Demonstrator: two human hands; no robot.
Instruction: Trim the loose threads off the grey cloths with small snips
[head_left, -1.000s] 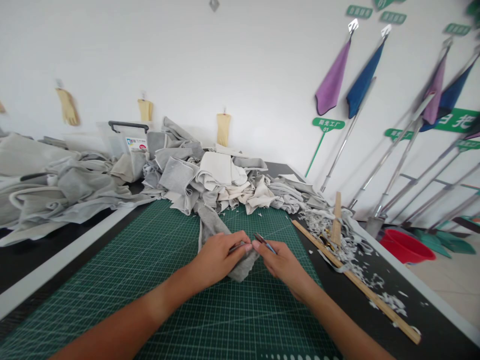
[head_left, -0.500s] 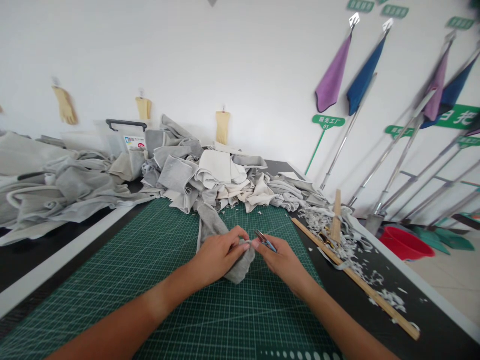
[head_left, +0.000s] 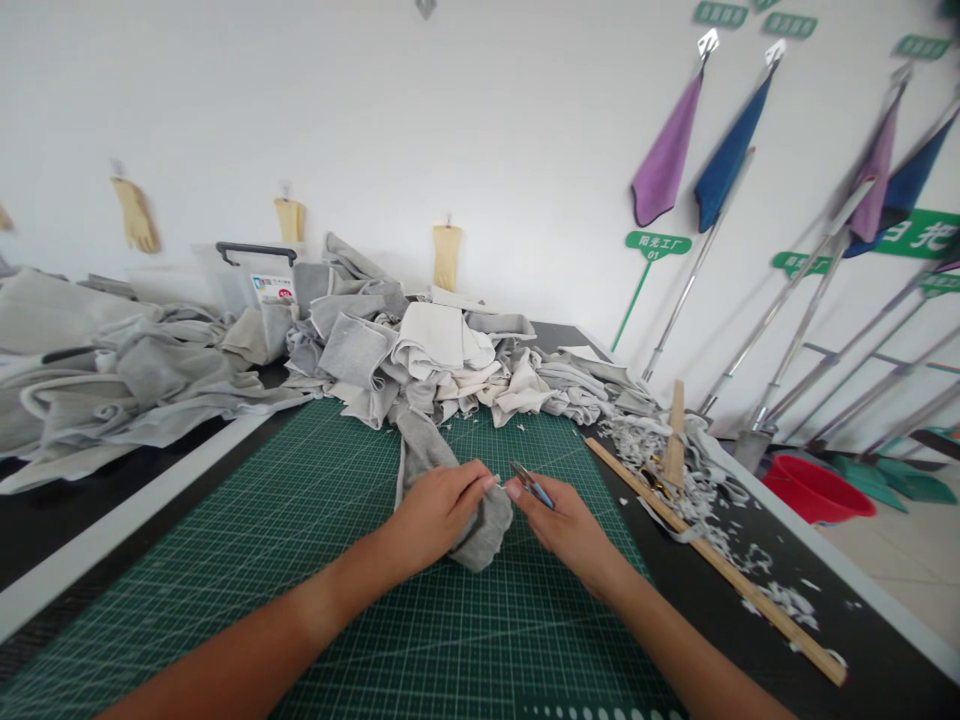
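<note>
My left hand (head_left: 433,515) is closed on a strip of grey cloth (head_left: 484,530), pinching its edge between thumb and fingers. The cloth runs up toward the pile behind and its lower end hangs just right of that hand. My right hand (head_left: 564,522) is closed around blue-handled thread snips (head_left: 534,485), their metal tips pointing up and left. Its thumb and forefinger also pinch a thin pale thread that stretches across a small gap to the cloth's edge. Both hands are above the green cutting mat (head_left: 360,640).
Behind the mat lies a heap of grey and white cloth (head_left: 431,340), with more cloth (head_left: 150,370) at left. A clear box (head_left: 240,285) stands behind. At right are a wooden strip (head_left: 720,565), cloth scraps (head_left: 735,510) and, beyond the table, a red basin (head_left: 814,485).
My hands have drawn slightly apart, so a small gap now shows between their fingertips with the pale thread across it. The cloth's hanging end has shifted a little.
</note>
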